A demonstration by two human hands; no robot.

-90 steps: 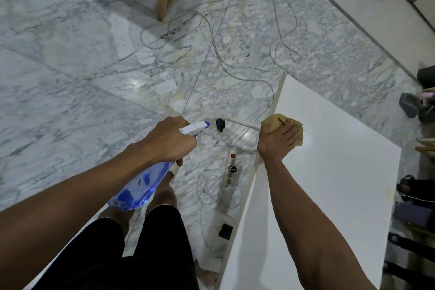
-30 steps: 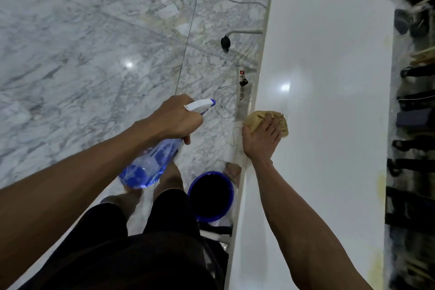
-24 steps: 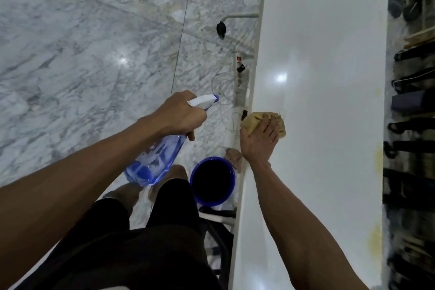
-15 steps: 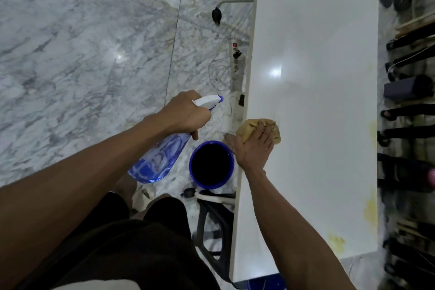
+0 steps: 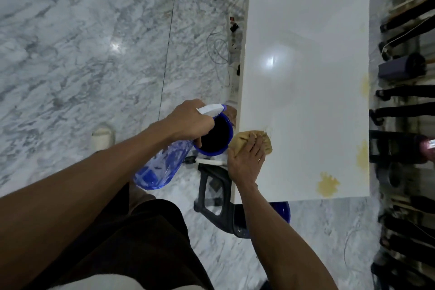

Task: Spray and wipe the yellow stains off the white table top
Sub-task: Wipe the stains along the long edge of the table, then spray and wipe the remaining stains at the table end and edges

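The yellow stains [image 5: 327,183] are sitting along the far long edge of the white table [image 5: 306,54], the biggest blotch near the close corner and fainter ones further up that edge. Well apart from them, at the near edge, the tan cloth [image 5: 244,139] is lying flat on the table under the right hand [image 5: 246,162], whose fingers [image 5: 255,148] are lying straight and slightly spread, pressing the cloth down. The left hand [image 5: 188,122] is holding the blue spray bottle [image 5: 162,167] off the table, over the floor, fingers curled round its neck below the white nozzle, which is pointing toward the table. A blue bucket [image 5: 213,135] is standing on the marble floor [image 5: 82,54] just beside the table edge. Wiping appears to be the step in hand, with the visible stains not yet reached. The next move probably calls for carrying the cloth across to the blotches, perhaps spraying them first.
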